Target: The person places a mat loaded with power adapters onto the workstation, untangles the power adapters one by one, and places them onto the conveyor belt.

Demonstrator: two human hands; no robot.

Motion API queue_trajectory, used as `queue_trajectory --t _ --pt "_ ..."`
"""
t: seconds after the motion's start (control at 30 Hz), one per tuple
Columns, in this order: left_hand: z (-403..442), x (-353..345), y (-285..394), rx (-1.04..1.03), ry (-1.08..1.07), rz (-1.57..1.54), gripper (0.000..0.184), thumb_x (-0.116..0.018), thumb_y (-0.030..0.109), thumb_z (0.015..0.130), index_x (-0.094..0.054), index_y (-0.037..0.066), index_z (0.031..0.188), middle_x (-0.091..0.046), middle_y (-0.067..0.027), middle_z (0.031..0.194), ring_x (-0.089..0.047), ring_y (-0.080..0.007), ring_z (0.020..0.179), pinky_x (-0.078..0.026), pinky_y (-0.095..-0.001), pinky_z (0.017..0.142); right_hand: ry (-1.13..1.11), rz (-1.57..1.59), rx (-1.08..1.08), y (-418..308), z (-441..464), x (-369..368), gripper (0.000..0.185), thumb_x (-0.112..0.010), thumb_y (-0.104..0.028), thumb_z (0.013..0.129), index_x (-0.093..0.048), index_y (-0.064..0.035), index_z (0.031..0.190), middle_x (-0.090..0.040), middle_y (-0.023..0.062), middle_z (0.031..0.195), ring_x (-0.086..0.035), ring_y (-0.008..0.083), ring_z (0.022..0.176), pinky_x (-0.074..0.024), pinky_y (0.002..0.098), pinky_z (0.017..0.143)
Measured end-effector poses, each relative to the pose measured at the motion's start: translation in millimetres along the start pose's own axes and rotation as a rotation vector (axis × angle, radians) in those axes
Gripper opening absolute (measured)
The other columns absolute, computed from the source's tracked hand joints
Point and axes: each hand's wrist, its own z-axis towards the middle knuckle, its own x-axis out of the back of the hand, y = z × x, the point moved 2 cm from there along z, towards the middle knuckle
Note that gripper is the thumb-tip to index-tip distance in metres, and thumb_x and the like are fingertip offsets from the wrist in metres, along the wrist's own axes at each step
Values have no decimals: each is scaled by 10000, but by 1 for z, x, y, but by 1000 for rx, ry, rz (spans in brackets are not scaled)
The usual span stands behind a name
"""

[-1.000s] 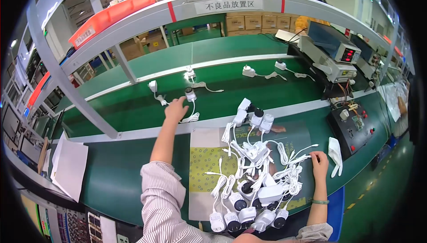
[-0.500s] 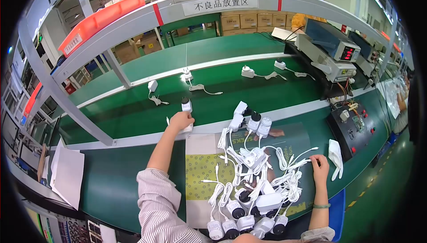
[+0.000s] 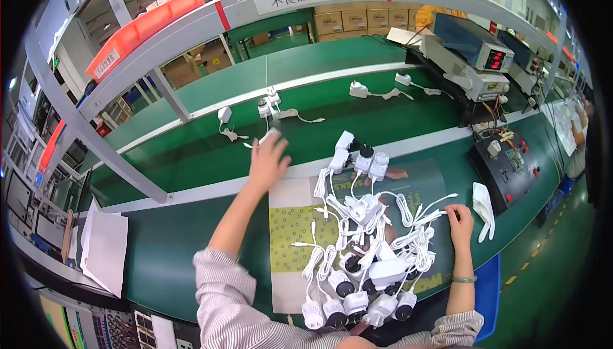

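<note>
Adapter [image 3: 264, 107] moved back beside its neighbour [image 3: 273, 96] on the belt [image 3: 191, 154].
The left hand's [image 3: 267, 165] fingers were spread, released it seemed, near the adapter's cord [image 3: 270, 134] (blurred; contact unclear), so that unit looked set down. The right hand [image 3: 461, 224] pinched a cable end [image 3: 439, 213] at the edge of the remaining pile [image 3: 364, 211].
</note>
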Motion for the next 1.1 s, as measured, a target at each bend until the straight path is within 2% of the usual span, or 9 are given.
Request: queue_trajectory --t 0.13,0.33,0.4,0.57,0.8,0.87,0.9,0.93,1.1 --pt "-97 55 81 -292 -351 -172 412 -672 243 856 -610 192 1259 -465 -101 1440 -374 -315 1388 -254 -589 1127 -6 -11 31 3 0 0 122 -663 -147 871 -682 -30 843 -655 85 854 -595 252 845 -455 343 755" --pt "-205 118 150 -444 -678 -968 384 -739 300 833 -662 155 1180 -571 -74 1324 -528 -270 1266 -415 -429 1061 -16 -14 51 3 0 1 127 -661 -161 877 -687 -39 853 -656 81 863 -589 250 848 -451 350 755" --pt "-231 123 159 -345 -832 -979 395 -748 307 836 -658 150 1187 -579 -76 1305 -509 -251 1283 -410 -438 1063 -18 -17 63 6 0 0 125 -659 -161 878 -687 -41 857 -656 80 864 -586 250 848 -450 351 758" --pt "-237 132 182 -430 -716 -601 614 -752 220 772 -535 160 1344 -567 -35 1306 -548 -276 1205 -458 -402 986 -17 -13 79 5 -1 1 121 -655 -159 881 -687 -43 864 -655 84 871 -580 256 848 -450 359 762" --pt "-240 123 158 -451 -631 -225 604 -755 356 747 -559 179 1290 -619 -29 1183 -609 -222 1049 -502 -353 857 -24 -19 110 7 -3 3 127 -646 -165 889 -678 -43 873 -662 88 897 -592 273 886 -456 371 794" --pt "-222 141 140 -295 -469 -34 516 -766 444 736 -601 119 1101 -658 -45 1026 -659 -226 870 -515 -374 689 -21 -15 124 9 -3 1 127 -646 -168 890 -674 -45 874 -663 90 904 -596 280 904 -458 375 806" --pt "-210 141 128 29 -733 188 517 -763 442 745 -597 91 1087 -657 -79 1032 -650 -233 852 -493 -395 685 -22 -17 123 11 -2 1 126 -646 -167 889 -673 -45 874 -663 90 905 -596 280 905 -457 375 807" --pt "-228 132 97 -9 -331 190 534 -761 433 752 -585 65 1096 -651 -93 1002 -641 -257 830 -475 -406 696 -22 -20 119 11 -3 1 125 -646 -166 889 -673 -45 874 -663 90 905 -596 280 906 -457 375 809" --pt "-258 119 40 395 -303 225 622 -806 314 731 -522 42 1212 -568 -138 1135 -657 -331 844 -537 -433 701 -13 -11 154 11 -3 0 107 -644 -137 891 -676 -34 889 -656 83 897 -596 249 883 -460 347 790"
